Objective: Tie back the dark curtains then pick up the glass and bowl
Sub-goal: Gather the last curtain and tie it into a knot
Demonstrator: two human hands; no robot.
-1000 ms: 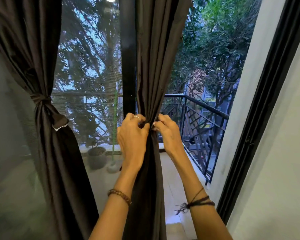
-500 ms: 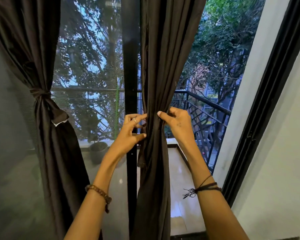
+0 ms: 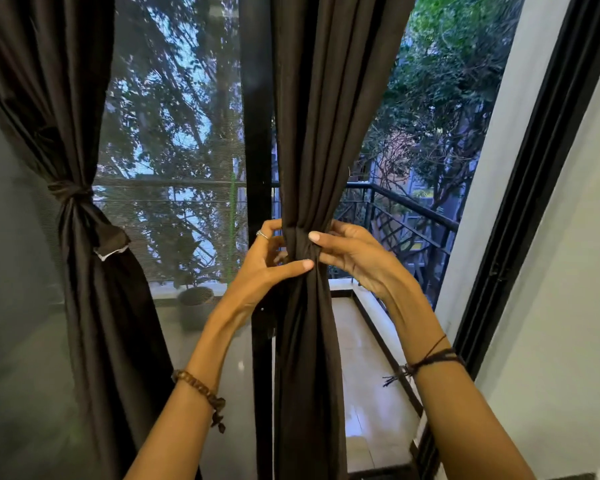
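Two dark brown curtains hang at a glass balcony door. The left curtain [image 3: 84, 289] is gathered and held by a knotted tie [image 3: 70, 192]. The middle curtain [image 3: 312, 140] is bunched at mid height, where a dark band [image 3: 300, 242] wraps it. My left hand [image 3: 267, 268] pinches the bunch from the left, thumb pressed on the fabric. My right hand [image 3: 354, 254] grips it from the right, fingers over the band. No glass or bowl is in view.
A black door post [image 3: 257, 133] stands just behind the middle curtain. Outside are a tiled balcony floor [image 3: 368, 368], a black railing [image 3: 413, 209] and a grey plant pot [image 3: 196, 306]. A black frame and white wall [image 3: 568, 323] close the right side.
Both hands have stayed on the middle curtain's gather. The left hand shifted from covering the bunch to pinching it with the thumb; the right fingers now lie over the wrapped band. The view moved closer.
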